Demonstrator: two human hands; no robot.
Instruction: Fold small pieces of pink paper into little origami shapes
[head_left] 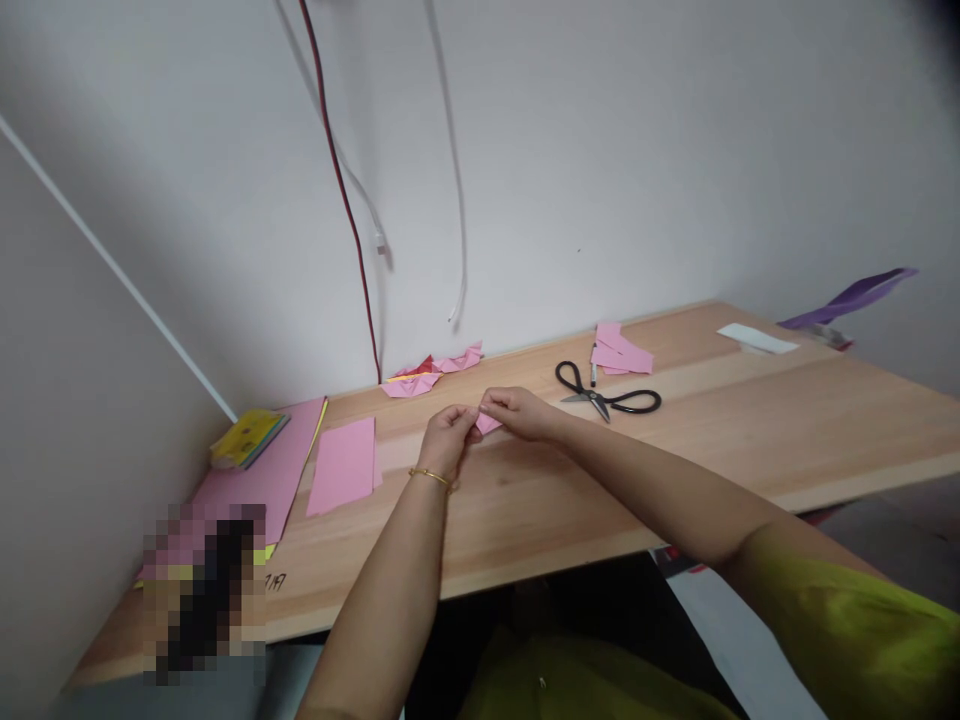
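Between my two hands is a small piece of pink paper [488, 423], held just above the wooden table; most of it is covered by the fingers. My left hand [448, 437], with a gold bracelet at the wrist, pinches its left side. From the right, my right hand [517, 411] has its fingers closed on the paper's upper edge. Black-handled scissors [596, 398] lie with their blades spread to the right of my right hand. Behind the hands, near the wall, rest folded pink paper pieces [412, 385] with some red and yellow among them.
Pink rectangular sheets [343, 465] lie left of my hands. Farther left, large pink sheets [289, 480] carry a yellow pack [247, 438]. Pink strips [622, 352] and a marker [593, 372] lie behind the scissors. A white strip [757, 338] is at right. Cables [341, 180] hang along the wall.
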